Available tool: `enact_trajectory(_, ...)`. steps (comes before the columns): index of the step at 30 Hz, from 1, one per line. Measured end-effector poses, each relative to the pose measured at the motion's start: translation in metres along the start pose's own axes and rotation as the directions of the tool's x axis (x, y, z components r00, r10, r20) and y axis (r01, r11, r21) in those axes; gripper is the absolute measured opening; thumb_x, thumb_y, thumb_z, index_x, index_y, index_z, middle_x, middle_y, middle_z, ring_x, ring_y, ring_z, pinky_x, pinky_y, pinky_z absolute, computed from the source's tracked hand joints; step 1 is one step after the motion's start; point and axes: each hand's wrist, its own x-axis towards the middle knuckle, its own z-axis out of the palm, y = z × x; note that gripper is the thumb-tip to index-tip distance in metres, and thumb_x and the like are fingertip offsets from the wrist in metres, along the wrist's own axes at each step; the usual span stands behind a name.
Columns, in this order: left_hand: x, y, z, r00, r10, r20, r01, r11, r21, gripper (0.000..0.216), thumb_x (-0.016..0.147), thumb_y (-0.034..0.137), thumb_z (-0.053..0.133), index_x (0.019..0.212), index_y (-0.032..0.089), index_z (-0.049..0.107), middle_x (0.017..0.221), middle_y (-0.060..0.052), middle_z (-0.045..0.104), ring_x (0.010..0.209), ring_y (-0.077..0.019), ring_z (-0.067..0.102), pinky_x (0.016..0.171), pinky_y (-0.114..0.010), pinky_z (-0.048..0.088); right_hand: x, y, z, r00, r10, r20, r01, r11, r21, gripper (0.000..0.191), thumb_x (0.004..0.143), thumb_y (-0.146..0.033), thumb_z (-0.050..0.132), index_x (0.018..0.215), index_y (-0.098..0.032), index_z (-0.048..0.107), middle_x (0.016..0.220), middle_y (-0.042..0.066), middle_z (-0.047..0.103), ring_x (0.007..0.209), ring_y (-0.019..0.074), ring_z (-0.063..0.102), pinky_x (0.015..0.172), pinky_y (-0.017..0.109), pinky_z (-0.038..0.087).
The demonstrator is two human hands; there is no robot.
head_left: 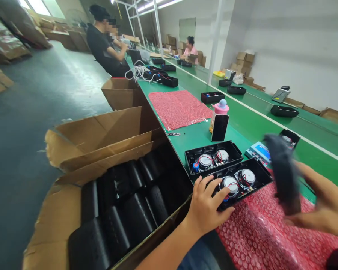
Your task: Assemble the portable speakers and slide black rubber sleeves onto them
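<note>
My left hand point(205, 206) grips the near left corner of an open black speaker housing point(242, 182) that shows two round drivers and red wires. It lies on red bubble wrap point(264, 232) at the table's edge. My right hand point(323, 208) holds a dark, curved speaker cover point(283, 172), blurred by motion, above the wrap. A second open housing point(212, 157) with two drivers lies just behind the first on the green table point(242, 123).
A cardboard box point(73, 210) full of black speaker covers stands left of the table. A phone point(220, 127) leans on a pink bottle point(220, 108). Another red wrap sheet point(178, 107) lies farther back. A small blue device point(259, 150) sits right. Two people work farther along the line.
</note>
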Motion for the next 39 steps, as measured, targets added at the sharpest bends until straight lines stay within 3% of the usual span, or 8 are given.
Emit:
enact_trajectory(4, -0.005, -0.009, 0.009, 0.994, 0.083, -0.075, -0.083, 0.997, 0.005, 0.040, 0.070, 0.053, 0.061, 0.101, 0.026, 0.064, 0.110, -0.009, 0.057, 0.109, -0.0291, 0.049, 0.097, -0.050, 0.031, 0.046, -0.001, 0.000, 0.991, -0.095, 0.099, 0.114, 0.973, -0.202, 0.089, 0.064, -0.036, 0.067, 0.142, -0.026, 0.024, 0.129, 0.011, 0.045, 0.111, 0.0338, 0.044, 0.093, 0.053, 0.040)
enact_trajectory(8, -0.005, -0.020, 0.013, 0.985, 0.124, -0.117, -0.126, 0.992, -0.016, 0.050, 0.063, 0.064, 0.061, 0.096, 0.027, 0.065, 0.110, -0.011, 0.053, 0.108, -0.0312, 0.047, 0.093, -0.050, 0.035, 0.066, 0.001, 0.008, 0.966, -0.129, 0.224, 0.171, 0.969, -0.179, 0.094, 0.056, -0.028, 0.068, 0.140, -0.026, 0.028, 0.126, 0.011, 0.047, 0.108, 0.0313, 0.046, 0.091, 0.050, 0.042)
enact_trajectory(15, -0.022, -0.021, 0.028, 0.995, -0.031, -0.097, 0.005, 0.968, -0.251, 0.060, 0.056, 0.062, 0.069, 0.101, 0.023, 0.057, 0.123, -0.014, 0.040, 0.118, -0.0348, 0.041, 0.095, -0.051, 0.039, 0.076, 0.010, 0.033, 0.904, -0.135, 0.407, 0.201, 0.971, -0.126, 0.094, 0.048, -0.020, 0.058, 0.138, -0.028, 0.031, 0.124, 0.008, 0.048, 0.106, 0.0295, 0.046, 0.090, 0.047, 0.040)
enact_trajectory(19, -0.040, -0.014, 0.041, 0.950, -0.256, -0.178, 0.159, 0.890, -0.428, 0.090, 0.061, 0.066, 0.065, 0.127, 0.016, 0.031, 0.133, -0.024, 0.033, 0.124, -0.0360, 0.038, 0.094, -0.053, 0.042, 0.079, 0.016, 0.047, 0.898, -0.146, 0.415, 0.223, 0.964, -0.143, 0.093, 0.048, -0.018, 0.056, 0.138, -0.028, 0.033, 0.125, 0.008, 0.048, 0.107, 0.0304, 0.045, 0.090, 0.049, 0.039)
enact_trajectory(22, -0.044, -0.011, 0.043, 0.937, -0.318, -0.146, 0.211, 0.847, -0.488, 0.108, 0.057, 0.071, 0.065, 0.136, 0.015, 0.018, 0.133, -0.026, 0.032, 0.123, -0.0380, 0.039, 0.094, -0.057, 0.040, 0.082, 0.015, 0.051, 0.883, -0.162, 0.441, 0.246, 0.959, -0.140, 0.092, 0.049, -0.017, 0.056, 0.138, -0.027, 0.033, 0.125, 0.009, 0.049, 0.105, 0.0307, 0.047, 0.088, 0.049, 0.041)
enact_trajectory(39, -0.039, -0.010, 0.038, 0.941, -0.327, -0.088, 0.248, 0.844, -0.475, 0.111, 0.059, 0.076, 0.057, 0.140, 0.011, 0.016, 0.128, -0.024, 0.036, 0.119, -0.0347, 0.042, 0.096, -0.051, 0.041, 0.082, 0.015, 0.055, 0.887, -0.194, 0.418, 0.299, 0.933, -0.201, 0.090, 0.053, -0.014, 0.055, 0.139, -0.029, 0.031, 0.128, 0.007, 0.048, 0.105, 0.0303, 0.049, 0.085, 0.051, 0.046)
